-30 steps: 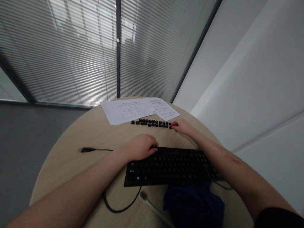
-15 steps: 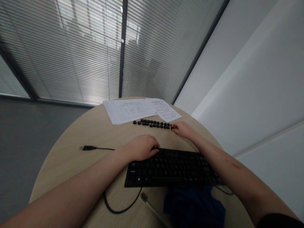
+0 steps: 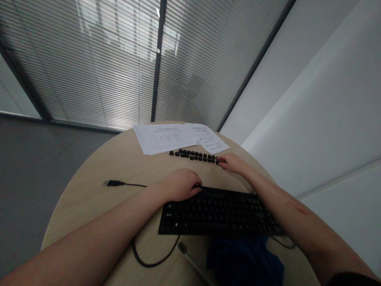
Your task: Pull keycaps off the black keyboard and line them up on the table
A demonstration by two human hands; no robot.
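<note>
A black keyboard (image 3: 220, 214) lies on the round wooden table, with its left part and lower rows showing. My left hand (image 3: 182, 184) is closed on its upper left edge, thumb on top and fingertips curled over the back. Beyond the keyboard, loose black keycaps (image 3: 195, 156) stand in two rows. At the right end of these rows my right hand (image 3: 232, 163) pinches a keycap, mostly hidden by the fingers, which rests at table level. My right forearm passes over the keyboard's right end and covers part of it.
Printed paper sheets (image 3: 166, 139) lie behind the keycaps. A USB plug (image 3: 114, 183) on a black cable sits at the left. Nearest me are a toothbrush (image 3: 190, 260) and a dark blue cloth (image 3: 244, 260). A glass partition with blinds (image 3: 104, 79) and a white wall border the table.
The view has shifted slightly, so the table and everything on it appear a little further right. Both hands keep almost the same places at the keyboard and the keycaps.
</note>
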